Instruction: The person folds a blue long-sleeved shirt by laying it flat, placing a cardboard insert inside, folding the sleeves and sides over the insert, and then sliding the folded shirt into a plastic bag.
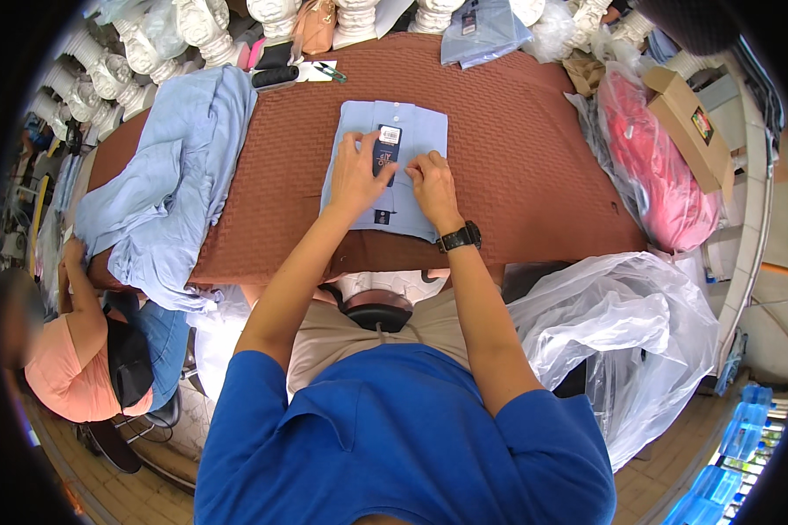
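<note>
A folded light-blue shirt [425, 131] lies flat in front of me, its white buttons running up the middle. On its front rests a dark hang tag [383, 156] with a white sticker at the top. My left hand [356, 178] has its thumb and fingers on the tag, gripping it. Just right of the tag, my right hand [435, 185] is closed in a pinch over the shirt; anything between those fingertips is too small to make out. A small dark label [382, 217] sits near the shirt's lower edge.
A brown textured cloth [517, 157] covers the table. Loose blue shirts [171, 166] lie left, black thread [274, 78] and snips [331, 72] behind. A bagged shirt [484, 31] lies at the back, a bagged red bundle [657, 157] right. A co-worker [87, 359] sits at left.
</note>
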`<state>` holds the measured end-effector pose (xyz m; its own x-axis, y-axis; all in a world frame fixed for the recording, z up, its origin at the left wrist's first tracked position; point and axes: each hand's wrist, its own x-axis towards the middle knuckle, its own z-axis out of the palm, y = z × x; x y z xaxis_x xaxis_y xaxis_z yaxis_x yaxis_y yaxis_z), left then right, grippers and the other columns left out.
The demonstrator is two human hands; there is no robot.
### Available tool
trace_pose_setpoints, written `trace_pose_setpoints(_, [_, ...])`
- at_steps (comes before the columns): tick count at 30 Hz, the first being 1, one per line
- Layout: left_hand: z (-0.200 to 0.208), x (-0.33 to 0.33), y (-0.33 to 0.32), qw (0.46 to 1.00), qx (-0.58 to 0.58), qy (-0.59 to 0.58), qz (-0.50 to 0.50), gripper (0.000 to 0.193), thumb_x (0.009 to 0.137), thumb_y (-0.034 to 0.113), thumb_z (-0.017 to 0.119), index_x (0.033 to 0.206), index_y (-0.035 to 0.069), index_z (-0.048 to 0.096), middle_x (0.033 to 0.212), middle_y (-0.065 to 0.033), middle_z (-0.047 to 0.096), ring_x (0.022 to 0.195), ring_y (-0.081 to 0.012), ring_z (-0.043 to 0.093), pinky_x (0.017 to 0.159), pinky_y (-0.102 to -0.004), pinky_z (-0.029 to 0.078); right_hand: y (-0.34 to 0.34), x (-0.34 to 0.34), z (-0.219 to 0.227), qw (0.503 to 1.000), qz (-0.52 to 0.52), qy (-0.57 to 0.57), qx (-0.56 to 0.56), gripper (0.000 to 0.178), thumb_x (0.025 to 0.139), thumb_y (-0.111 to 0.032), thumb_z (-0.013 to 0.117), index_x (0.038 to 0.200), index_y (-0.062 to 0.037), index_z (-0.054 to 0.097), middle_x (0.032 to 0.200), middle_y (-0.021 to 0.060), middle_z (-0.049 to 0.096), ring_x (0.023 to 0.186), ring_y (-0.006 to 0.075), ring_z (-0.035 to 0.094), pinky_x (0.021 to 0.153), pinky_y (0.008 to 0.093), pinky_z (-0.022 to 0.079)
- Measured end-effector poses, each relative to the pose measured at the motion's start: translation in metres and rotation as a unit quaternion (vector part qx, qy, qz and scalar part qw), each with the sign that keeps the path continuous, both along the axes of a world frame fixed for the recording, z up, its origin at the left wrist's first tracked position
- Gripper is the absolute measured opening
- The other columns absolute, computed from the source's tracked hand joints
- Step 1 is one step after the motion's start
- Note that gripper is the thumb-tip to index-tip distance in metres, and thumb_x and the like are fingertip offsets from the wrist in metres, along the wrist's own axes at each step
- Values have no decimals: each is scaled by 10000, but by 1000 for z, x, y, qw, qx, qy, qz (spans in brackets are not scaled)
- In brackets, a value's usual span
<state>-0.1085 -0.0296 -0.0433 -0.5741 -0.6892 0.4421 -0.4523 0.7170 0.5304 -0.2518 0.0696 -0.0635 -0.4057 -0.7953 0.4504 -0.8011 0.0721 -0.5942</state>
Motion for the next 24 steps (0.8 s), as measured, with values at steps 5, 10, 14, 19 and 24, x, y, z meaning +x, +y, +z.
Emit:
trace_pose_setpoints(5, [-7,-6,4,999,31,5,24,649,774,243,811,1304,20,510,1223,-192,458,1151,-394,514,924,-473,484,6,-6,2,998,9,-64,-24,58,894,-42,640,920,-7,603,921,212,639,885,419,623,781,494,510])
trace_pose_setpoints(10, [-10,10,1,997,56,-3,62,616,776,202,794,1289,17,506,1264,-212,426,1164,-385,501,939,-462,478,59,-47,38,970,-238,7,53,173,898,-180,659,943,-26,595,893,240,702,794,430,688,722,511,550])
trace_pose_setpoints(14, [3,6,-1,996,-39,22,75,522,798,129,762,1251,12,533,1257,-217,442,1185,-397,479,963,-474,453,94,-117,12,823,-522,144,172,364,923,-321,639,1061,8,570,937,190,614,881,391,646,711,493,558])
trace_pose_setpoints(19, [9,-31,-53,993,1,105,-62,268,846,-28,646,1108,24,651,1127,-165,548,1051,-374,572,899,-440,486,18,-58,42,972,-148,183,0,432,843,-181,728,1212,-1,594,1140,227,603,1049,390,577,898,498,471])
trace_pose_setpoints(24, [1,-61,-105,983,3,40,-178,226,816,-68,632,1024,1,689,1039,-147,587,946,-349,618,833,-402,506,-74,-38,36,997,-9,-48,-57,400,806,-42,716,1193,-7,621,1075,209,641,1045,382,591,919,474,453])
